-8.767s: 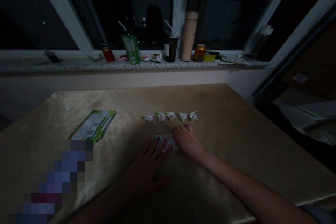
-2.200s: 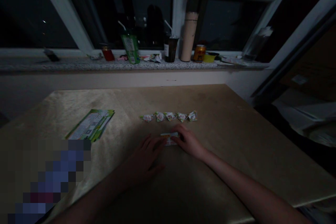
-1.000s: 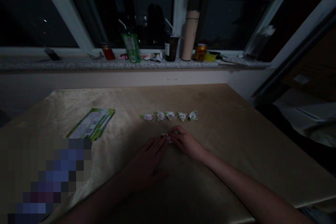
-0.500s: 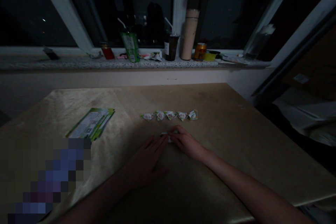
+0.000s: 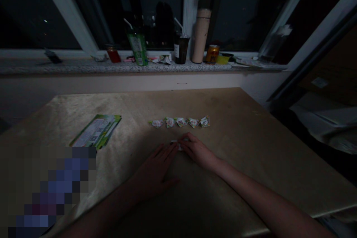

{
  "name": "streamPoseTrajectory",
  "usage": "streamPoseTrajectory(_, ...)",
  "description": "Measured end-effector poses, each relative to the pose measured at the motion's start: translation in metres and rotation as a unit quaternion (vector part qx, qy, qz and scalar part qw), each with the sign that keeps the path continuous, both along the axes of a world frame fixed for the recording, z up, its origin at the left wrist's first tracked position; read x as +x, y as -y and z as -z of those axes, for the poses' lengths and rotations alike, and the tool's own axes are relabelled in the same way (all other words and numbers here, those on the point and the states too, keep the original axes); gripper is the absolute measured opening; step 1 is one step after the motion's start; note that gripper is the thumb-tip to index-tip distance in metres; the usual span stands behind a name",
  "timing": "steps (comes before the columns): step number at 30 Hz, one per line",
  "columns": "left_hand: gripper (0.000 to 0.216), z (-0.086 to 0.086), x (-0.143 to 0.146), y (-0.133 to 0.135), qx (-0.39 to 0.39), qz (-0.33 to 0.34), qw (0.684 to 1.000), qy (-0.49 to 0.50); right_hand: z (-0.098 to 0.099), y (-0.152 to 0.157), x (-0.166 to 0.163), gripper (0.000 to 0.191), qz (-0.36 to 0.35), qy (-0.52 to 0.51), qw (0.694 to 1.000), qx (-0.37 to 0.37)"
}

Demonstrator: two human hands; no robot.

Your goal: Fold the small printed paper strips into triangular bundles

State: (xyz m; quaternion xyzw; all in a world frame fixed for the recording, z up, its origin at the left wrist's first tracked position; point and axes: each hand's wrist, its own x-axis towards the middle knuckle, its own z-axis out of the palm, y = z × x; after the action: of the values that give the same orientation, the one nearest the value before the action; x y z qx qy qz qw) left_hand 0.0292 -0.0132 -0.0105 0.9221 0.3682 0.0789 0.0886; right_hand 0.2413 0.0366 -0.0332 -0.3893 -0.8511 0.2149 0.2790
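Far left: a stack of green leaflets [image 5: 96,132] lies flat on the table [image 5: 251,137], well apart from the work.

Our left hand [image 5: 156,169] is flat on the cloth, fingers spread and holding nothing. Its fingertips [image 5: 170,150] just touch the small folded paper [image 5: 177,143]. The paper sits mid-table between our two hands, near the row of five folded pieces [image 5: 180,122] but not touching it.

Our right hand [image 5: 196,150] covers the paper's right part, fingers curled down on it. In this light we can't tell whether it's pinched or only pressed flat. Most of the paper is hidden under the fingers.

Our read on doing this crease well:
- Use the left fingertips as the anchor so the paper can't slide on the smooth cloth.
- Line up the edges before committing.
- Run a right finger along the fold with firm, even pressure.
- It's a small piece in dim light, so go slow and by feel.
- Keep both wrists clear of the row.

The green carton [image 5: 137,49] and tall tumbler [image 5: 201,35] on the sill are far off, so they're no concern.
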Motion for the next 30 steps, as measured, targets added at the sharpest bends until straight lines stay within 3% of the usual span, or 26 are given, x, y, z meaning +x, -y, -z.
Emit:
streamPoseTrajectory(7,0.082,-0.004,0.003,0.002,-0.014,-0.009,1.000,-0.006,-0.012,0.009,0.001,0.027,0.050,0.158,0.983,0.081)
streamPoseTrajectory(12,0.081,-0.005,0.004,0.003,-0.024,-0.018,0.999,-0.011,-0.010,0.016,0.000,0.034,0.045,0.155,0.979,0.127)
streamPoseTrajectory(22,0.083,-0.001,0.003,0.003,-0.028,-0.015,0.999,0.015,-0.018,0.021,0.004,0.038,-0.007,0.131,0.986,0.106)
streamPoseTrajectory(30,0.082,-0.002,0.003,0.003,-0.022,-0.010,1.000,0.007,-0.012,0.019,0.008,0.040,-0.039,0.153,0.980,0.121)
